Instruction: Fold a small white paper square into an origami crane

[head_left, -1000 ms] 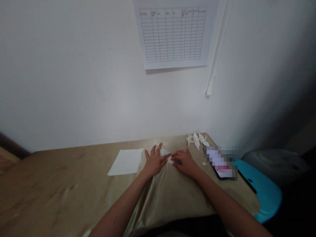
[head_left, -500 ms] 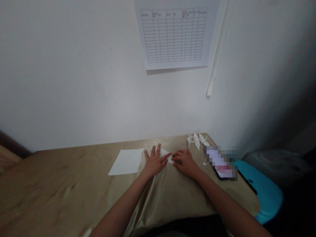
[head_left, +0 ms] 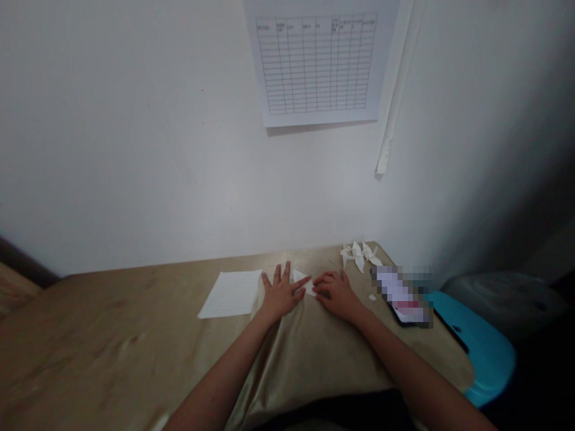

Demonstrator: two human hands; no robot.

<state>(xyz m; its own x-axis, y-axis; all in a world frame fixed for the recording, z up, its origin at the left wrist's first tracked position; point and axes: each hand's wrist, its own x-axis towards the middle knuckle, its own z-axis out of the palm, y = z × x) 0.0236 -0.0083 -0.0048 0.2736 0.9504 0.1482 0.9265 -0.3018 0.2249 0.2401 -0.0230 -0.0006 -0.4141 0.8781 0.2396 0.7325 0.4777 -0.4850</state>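
Note:
A small folded piece of white paper (head_left: 309,290) lies on the cloth-covered table between my hands, partly hidden by the fingers. My left hand (head_left: 279,297) is spread open and flat, with its index finger stretched across the paper and the thumb at the near edge. At the paper's right side, my right hand (head_left: 336,294) has bent fingers and a thumb drawn together on its edge. A lined sheet of white paper (head_left: 230,294) lies just left of my left hand. Several folded white paper cranes (head_left: 358,256) stand beyond my right hand, near the far right corner.
A phone (head_left: 402,296), partly pixelated, lies right of my right hand. Near it is a small white scrap (head_left: 372,297). A blue plastic stool or chair (head_left: 485,341) stands beyond the table's right edge. The printed grid sheet (head_left: 318,66) hangs on the wall ahead.
My left hand has shifted very slightly left, its fingers still spread. My right hand stays nearly in place at the folded paper.

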